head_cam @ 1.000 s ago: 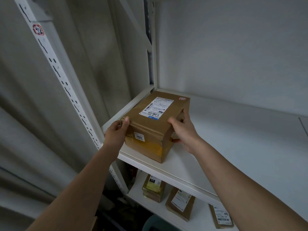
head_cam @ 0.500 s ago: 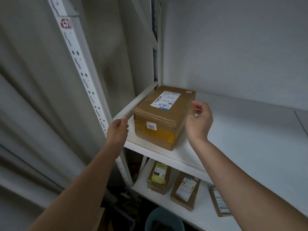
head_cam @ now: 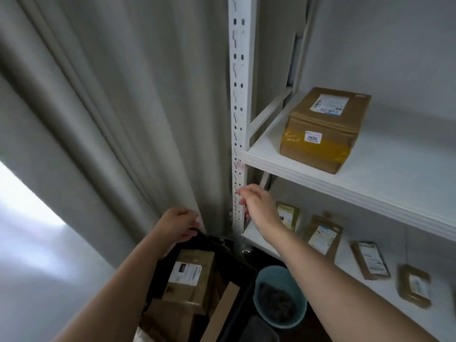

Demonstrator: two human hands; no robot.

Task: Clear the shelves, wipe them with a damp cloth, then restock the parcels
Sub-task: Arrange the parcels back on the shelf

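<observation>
Cardboard parcel (head_cam: 323,129), taped and labelled, sits on the upper shelf (head_cam: 370,178) just right of the white upright post (head_cam: 238,114). Below it, the lower shelf (head_cam: 350,272) carries a row of smaller parcels (head_cam: 322,238) running rightward from the post. At the foot of the post, a dark crate (head_cam: 237,262) holds further boxes (head_cam: 190,275); a teal bucket (head_cam: 281,297) with a dark cloth inside stands right of it. Both hands are apart and carry nothing: left hand (head_cam: 179,224) rests with fingers curled at the crate's far rim, right hand (head_cam: 256,206) hangs loosely in front of the post. Judgement: wiping appears complete; restocking is under way, with the crate's boxes outstanding.
</observation>
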